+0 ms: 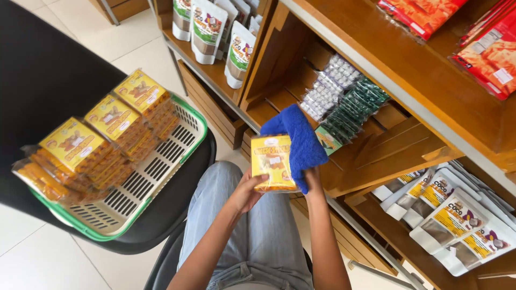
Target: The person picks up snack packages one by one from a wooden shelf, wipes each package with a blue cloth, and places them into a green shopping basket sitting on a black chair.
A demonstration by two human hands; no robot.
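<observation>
Left hand (244, 193) grip pinches yellow snack packet (273, 171) from below, right hand (312, 177) grip clutches blue cloth (298, 140) against it, above wooden shelf (376, 156).

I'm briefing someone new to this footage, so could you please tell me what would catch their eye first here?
At centre, the left hand holds up a yellow snack packet while the right hand presses a bright blue cloth against it. To the left, a green-rimmed basket on a black chair carries rows of the same yellow packets. Wooden shelves of packaged goods fill the right.
</observation>
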